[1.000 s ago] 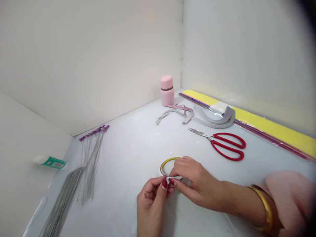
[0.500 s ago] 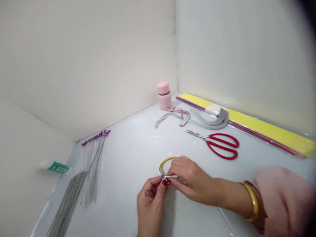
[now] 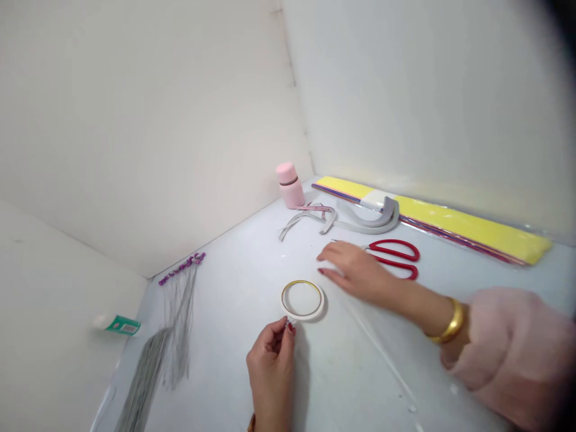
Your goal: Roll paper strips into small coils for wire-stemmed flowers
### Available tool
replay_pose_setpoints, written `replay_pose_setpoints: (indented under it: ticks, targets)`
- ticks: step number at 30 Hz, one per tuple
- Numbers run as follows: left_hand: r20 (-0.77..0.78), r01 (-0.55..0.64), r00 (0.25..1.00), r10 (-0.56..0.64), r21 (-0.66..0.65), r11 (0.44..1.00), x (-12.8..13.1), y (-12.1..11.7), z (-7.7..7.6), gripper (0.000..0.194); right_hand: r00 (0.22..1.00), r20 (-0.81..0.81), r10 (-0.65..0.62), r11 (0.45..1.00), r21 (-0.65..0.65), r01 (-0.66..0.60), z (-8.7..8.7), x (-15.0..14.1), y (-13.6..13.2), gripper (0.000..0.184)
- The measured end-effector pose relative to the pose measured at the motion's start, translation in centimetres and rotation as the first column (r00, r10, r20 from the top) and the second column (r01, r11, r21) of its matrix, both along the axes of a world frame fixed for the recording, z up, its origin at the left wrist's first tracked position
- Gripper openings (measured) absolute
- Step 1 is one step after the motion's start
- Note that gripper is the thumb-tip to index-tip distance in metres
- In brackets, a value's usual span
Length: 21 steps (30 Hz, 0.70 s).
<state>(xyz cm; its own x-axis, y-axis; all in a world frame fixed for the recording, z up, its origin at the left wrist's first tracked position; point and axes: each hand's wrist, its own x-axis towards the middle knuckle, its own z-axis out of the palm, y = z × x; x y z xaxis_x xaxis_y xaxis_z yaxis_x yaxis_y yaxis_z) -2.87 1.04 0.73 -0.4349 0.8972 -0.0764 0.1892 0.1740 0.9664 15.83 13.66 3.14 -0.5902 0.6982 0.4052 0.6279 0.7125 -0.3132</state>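
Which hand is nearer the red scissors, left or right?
Right. The right hand lies directly in front of the scissors, hiding their blades. The left hand is farther away, beyond the tape roll from them.

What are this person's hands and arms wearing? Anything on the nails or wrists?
The left hand and right hand are bare, without gloves, and the nails are painted dark red. A smooth gold bangle circles the right wrist, above which a soft pale pink sleeve begins.
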Motion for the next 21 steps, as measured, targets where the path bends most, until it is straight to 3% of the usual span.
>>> replay_pose_setpoints:
  ticks: [4,7,12,14,17,19,21]
  targets:
    - [0.011,-0.023,1.000,0.023,-0.006,1.000,0.0,0.0,0.3,0.023,0.890,0.333,-0.312,0.939,-0.038,0.343,-0.4,6.0,1.6,0.019]
    - [-0.010,-0.029,1.000,0.029,-0.023,0.999,0.0,0.1,0.6,0.022,0.859,0.395,-0.326,0.925,-0.054,0.375,-1.6,8.4,1.8,0.024]
    - [0.040,-0.093,0.995,0.095,-0.050,0.994,-0.1,0.3,0.5,0.026,0.882,0.315,-0.350,0.888,-0.190,0.420,-1.8,7.7,1.8,0.037]
    - [0.066,-0.095,0.993,0.099,-0.069,0.993,-0.3,0.3,0.2,0.028,0.927,0.191,-0.323,0.888,-0.279,0.367,-1.2,6.9,0.9,0.037]
    - [0.094,-0.088,0.991,0.095,-0.070,0.994,-0.5,0.2,-0.2,0.029,0.993,-0.061,-0.102,0.898,-0.435,0.066,-0.4,5.4,-1.7,0.035]
    - [0.114,-0.089,0.989,0.096,-0.066,0.994,-0.5,0.2,-0.4,0.028,0.982,-0.178,0.061,0.892,-0.432,-0.134,-0.3,4.4,-3.8,0.038]
    - [0.156,-0.092,0.982,0.102,-0.069,0.993,-0.5,0.3,-0.4,0.027,0.967,-0.203,0.157,0.878,-0.420,-0.231,-0.2,3.5,-5.5,0.039]
